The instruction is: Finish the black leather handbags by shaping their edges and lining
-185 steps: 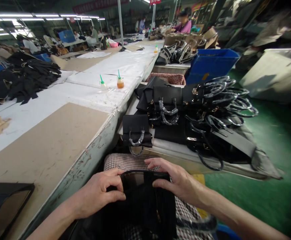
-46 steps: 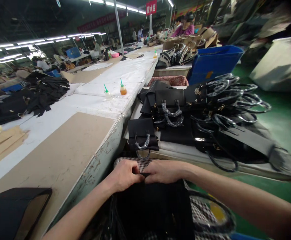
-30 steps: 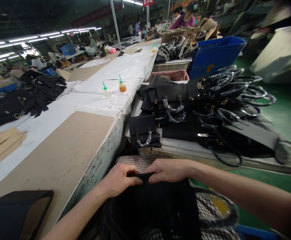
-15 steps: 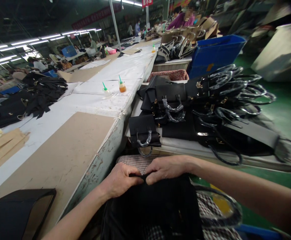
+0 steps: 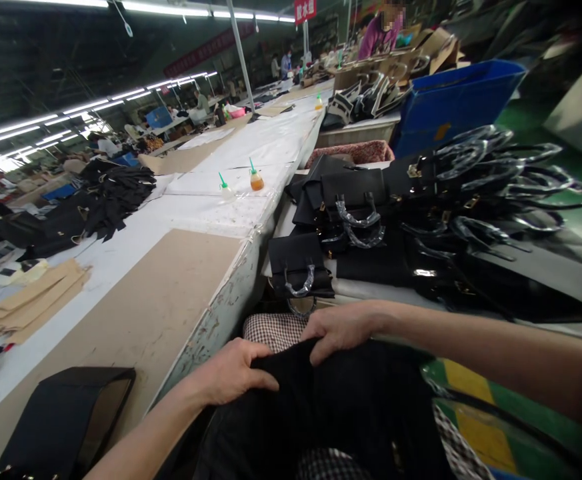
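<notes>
A black bag (image 5: 331, 413) lies on my lap over a checked cloth (image 5: 271, 328). My left hand (image 5: 231, 373) grips the bag's upper left edge with curled fingers. Close beside it, my right hand (image 5: 338, 327) is closed over the top edge of the same bag. The bag's opening is hidden under my fingers.
A long worktable (image 5: 135, 300) runs along the left, with a black panel (image 5: 65, 420) near me, tan strips (image 5: 35, 300), black cut pieces (image 5: 95, 200) and two glue bottles (image 5: 255, 179). Finished black handbags (image 5: 421, 220) pile up ahead right, behind them a blue bin (image 5: 455, 100). Other workers sit far back.
Both hands have slid slightly apart along the bag's top edge, and the bag sits higher over the checked cloth. My view has shifted left and upward.
</notes>
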Tool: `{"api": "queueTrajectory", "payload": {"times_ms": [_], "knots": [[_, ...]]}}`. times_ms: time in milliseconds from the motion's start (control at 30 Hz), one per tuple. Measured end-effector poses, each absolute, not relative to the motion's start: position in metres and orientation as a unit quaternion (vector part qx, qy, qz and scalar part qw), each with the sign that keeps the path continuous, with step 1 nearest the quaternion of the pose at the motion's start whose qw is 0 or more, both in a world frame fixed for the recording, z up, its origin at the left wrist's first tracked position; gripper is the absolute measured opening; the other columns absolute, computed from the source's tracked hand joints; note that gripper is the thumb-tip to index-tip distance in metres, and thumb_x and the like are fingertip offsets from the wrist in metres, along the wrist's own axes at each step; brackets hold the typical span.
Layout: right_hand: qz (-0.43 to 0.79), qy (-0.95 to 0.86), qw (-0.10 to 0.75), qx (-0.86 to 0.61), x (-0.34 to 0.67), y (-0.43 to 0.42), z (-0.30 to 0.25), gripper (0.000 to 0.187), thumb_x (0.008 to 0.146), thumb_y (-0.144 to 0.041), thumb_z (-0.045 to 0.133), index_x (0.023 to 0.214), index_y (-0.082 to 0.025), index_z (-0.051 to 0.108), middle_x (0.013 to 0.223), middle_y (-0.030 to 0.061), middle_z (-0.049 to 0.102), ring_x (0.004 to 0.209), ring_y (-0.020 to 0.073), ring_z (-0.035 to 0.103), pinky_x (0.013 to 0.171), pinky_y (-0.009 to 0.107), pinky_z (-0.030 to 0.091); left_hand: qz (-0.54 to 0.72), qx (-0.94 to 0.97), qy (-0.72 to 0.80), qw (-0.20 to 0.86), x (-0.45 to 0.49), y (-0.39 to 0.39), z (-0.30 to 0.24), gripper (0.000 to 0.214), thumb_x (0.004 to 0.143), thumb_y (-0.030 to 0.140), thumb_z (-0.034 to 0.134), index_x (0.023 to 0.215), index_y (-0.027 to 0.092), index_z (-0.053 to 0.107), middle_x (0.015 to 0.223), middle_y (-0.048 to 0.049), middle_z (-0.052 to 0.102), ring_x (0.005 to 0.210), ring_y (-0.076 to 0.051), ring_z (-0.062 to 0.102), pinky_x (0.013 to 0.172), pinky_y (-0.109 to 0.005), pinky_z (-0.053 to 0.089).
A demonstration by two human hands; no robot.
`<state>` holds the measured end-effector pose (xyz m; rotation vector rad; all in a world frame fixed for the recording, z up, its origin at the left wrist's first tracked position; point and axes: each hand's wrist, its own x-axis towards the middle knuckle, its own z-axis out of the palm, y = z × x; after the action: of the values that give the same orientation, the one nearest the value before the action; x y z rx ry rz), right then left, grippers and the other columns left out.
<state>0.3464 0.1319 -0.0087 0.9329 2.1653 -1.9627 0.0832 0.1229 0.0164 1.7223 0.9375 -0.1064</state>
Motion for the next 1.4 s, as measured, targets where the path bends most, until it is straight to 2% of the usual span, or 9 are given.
{"api": "queueTrajectory", "payload": {"times_ms": [100, 200, 267, 400, 533, 700, 900, 1100, 1400], "knots": [[-0.651, 0.706, 0.010, 0.278, 0.344, 0.134, -0.017, 0.037, 0.081, -0.034, 0.066, 0.114, -0.017, 0.069, 0.097, 0.0017, 0.072, 0.086, 0.0197, 0.065, 0.075, 0.025, 0.050, -0.045, 0.704, 0.409, 0.579, 0.083, 0.119, 0.013, 0.019, 0.074, 0.031, 0.070, 0.084, 0.015, 0.071, 0.078, 0.0025, 0.065, 0.073, -0.015, 0.055, 0.061, -0.020, 0.039], [-0.649, 0.714, -0.018, 0.263, 0.334, 0.139, -0.021, 0.051, 0.077, -0.040, 0.073, 0.124, -0.022, 0.064, 0.109, 0.0010, 0.070, 0.097, 0.0214, 0.064, 0.083, 0.026, 0.049, -0.054, 0.696, 0.413, 0.586, 0.084, 0.120, 0.012, 0.025, 0.077, 0.038, 0.069, 0.089, 0.016, 0.071, 0.075, 0.0031, 0.061, 0.067, -0.013, 0.051, 0.058, -0.020, 0.037], [-0.644, 0.722, -0.017, 0.254, 0.327, 0.144, -0.022, 0.054, 0.076, -0.047, 0.073, 0.123, -0.021, 0.065, 0.107, 0.0014, 0.070, 0.095, 0.0211, 0.064, 0.081, 0.025, 0.049, -0.053, 0.711, 0.413, 0.566, 0.085, 0.123, 0.013, 0.028, 0.081, 0.042, 0.066, 0.085, 0.015, 0.070, 0.068, 0.0041, 0.055, 0.062, -0.011, 0.045, 0.055, -0.020, 0.034], [-0.624, 0.747, 0.000, 0.230, 0.315, 0.154, -0.025, 0.041, 0.084, -0.046, 0.065, 0.113, -0.017, 0.071, 0.093, 0.0009, 0.072, 0.082, 0.0174, 0.063, 0.071, 0.023, 0.047, -0.043, 0.752, 0.413, 0.511, 0.089, 0.126, 0.013, 0.036, 0.087, 0.045, 0.057, 0.074, 0.014, 0.067, 0.062, 0.0050, 0.043, 0.059, -0.010, 0.035, 0.053, -0.021, 0.028], [-0.618, 0.746, 0.001, 0.248, 0.310, 0.155, -0.037, 0.036, 0.083, -0.041, 0.067, 0.106, -0.015, 0.073, 0.080, -0.0008, 0.070, 0.070, 0.0142, 0.060, 0.064, 0.021, 0.045, -0.037, 0.740, 0.431, 0.516, 0.090, 0.127, 0.003, 0.030, 0.086, 0.041, 0.058, 0.081, 0.014, 0.069, 0.066, 0.0044, 0.049, 0.063, -0.011, 0.040, 0.056, -0.021, 0.030], [-0.626, 0.740, 0.000, 0.246, 0.306, 0.154, -0.051, 0.034, 0.079, -0.040, 0.071, 0.102, -0.014, 0.075, 0.074, -0.0015, 0.068, 0.065, 0.0127, 0.058, 0.061, 0.021, 0.045, -0.050, 0.672, 0.462, 0.577, 0.085, 0.129, -0.017, 0.029, 0.076, 0.039, 0.067, 0.086, 0.012, 0.071, 0.068, 0.0028, 0.054, 0.061, -0.012, 0.043, 0.053, -0.021, 0.030], [-0.624, 0.743, -0.002, 0.241, 0.299, 0.155, -0.055, 0.034, 0.073, -0.040, 0.076, 0.097, -0.016, 0.076, 0.070, -0.0037, 0.067, 0.063, 0.0122, 0.057, 0.057, 0.019, 0.042, -0.052, 0.661, 0.479, 0.575, 0.082, 0.127, -0.028, 0.029, 0.067, 0.039, 0.076, 0.072, 0.012, 0.067, 0.060, 0.0046, 0.049, 0.057, -0.010, 0.039, 0.049, -0.022, 0.027], [-0.618, 0.738, 0.003, 0.271, 0.300, 0.150, -0.056, 0.031, 0.067, -0.034, 0.079, 0.092, -0.016, 0.076, 0.067, -0.0055, 0.066, 0.061, 0.0116, 0.056, 0.054, 0.019, 0.040, -0.050, 0.666, 0.460, 0.586, 0.084, 0.124, -0.030, 0.028, 0.068, 0.039, 0.075, 0.071, 0.013, 0.066, 0.058, 0.0058, 0.044, 0.056, -0.009, 0.036, 0.048, -0.022, 0.026], [-0.673, 0.685, -0.026, 0.277, 0.311, 0.141, -0.060, 0.038, 0.069, -0.040, 0.078, 0.098, -0.017, 0.076, 0.076, -0.0023, 0.072, 0.066, 0.0132, 0.060, 0.061, 0.020, 0.046, -0.035, 0.655, 0.441, 0.612, 0.084, 0.120, -0.027, 0.033, 0.072, 0.040, 0.072, 0.090, 0.013, 0.074, 0.069, 0.0027, 0.059, 0.060, -0.012, 0.045, 0.056, -0.022, 0.035]]}}
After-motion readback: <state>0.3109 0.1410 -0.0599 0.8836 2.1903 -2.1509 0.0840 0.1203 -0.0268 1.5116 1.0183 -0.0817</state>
